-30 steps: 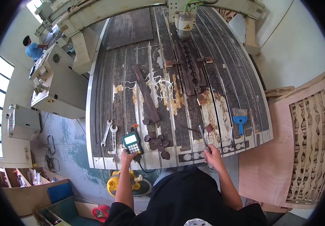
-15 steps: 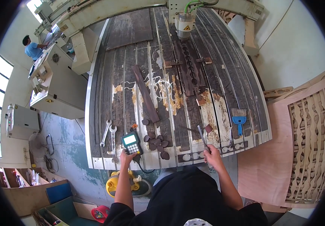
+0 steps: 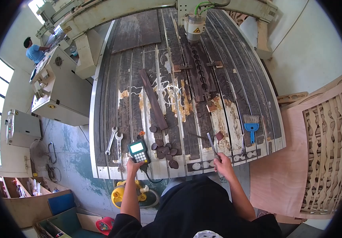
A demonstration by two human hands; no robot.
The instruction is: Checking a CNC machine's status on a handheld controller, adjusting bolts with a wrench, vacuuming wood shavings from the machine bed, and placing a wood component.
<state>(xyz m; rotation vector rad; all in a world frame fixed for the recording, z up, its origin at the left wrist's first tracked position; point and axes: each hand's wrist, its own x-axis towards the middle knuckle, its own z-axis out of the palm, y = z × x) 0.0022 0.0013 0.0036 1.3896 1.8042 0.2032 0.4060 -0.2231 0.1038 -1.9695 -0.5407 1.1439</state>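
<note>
My left hand (image 3: pixel 133 166) grips a handheld controller (image 3: pixel 138 151) with a lit screen and keypad, near the front edge of the slotted machine bed (image 3: pixel 147 65). My thumb lies by its lower keys. In my right hand (image 3: pixel 224 166) is a long, thin metal tool (image 3: pixel 211 142), its tip pointing up and away over the bed; its exact kind is unclear. Several dark wooden discs (image 3: pixel 164 150) lie loose to the right of the controller. Farther off, a dark board with a row of round holes (image 3: pixel 197 69) is clamped beneath the machine spindle (image 3: pixel 194 29).
Two wrenches (image 3: pixel 119 146) lie left of the controller. A blue brush (image 3: pixel 252 127) rests at the right, near a small reddish block (image 3: pixel 219 135). One dark wooden strip (image 3: pixel 154 101) lies mid-bed. A gantry (image 3: pixel 119 14) spans the back. Far left, a person (image 3: pixel 35 51) stands by another machine.
The metal tool in my right hand has tilted very slightly to the left. My left hand and the controller stay in place.
</note>
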